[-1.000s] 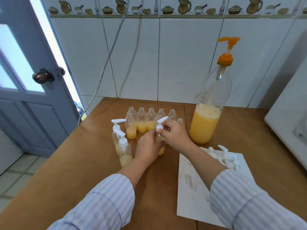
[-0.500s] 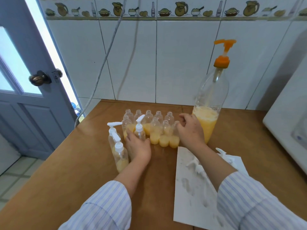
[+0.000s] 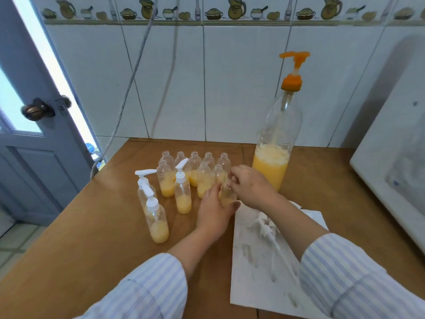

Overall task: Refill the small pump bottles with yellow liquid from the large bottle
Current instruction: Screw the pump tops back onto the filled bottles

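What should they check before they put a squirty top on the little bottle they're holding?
1. Bottle held firmly: ok. The left hand and right hand both grip the small open bottle.
2. Bottle has yellow liquid in it: ok.
3. Bottle neck is free of a top: ok, as far as the fingers let it show.
4. A spare white pump top is within reach: ok, several lie on the white paper.
5. A hand is free to pick one up: not ok, both are busy.
6. Bottle standing on the wooden table: cannot tell, the hands hide its base.
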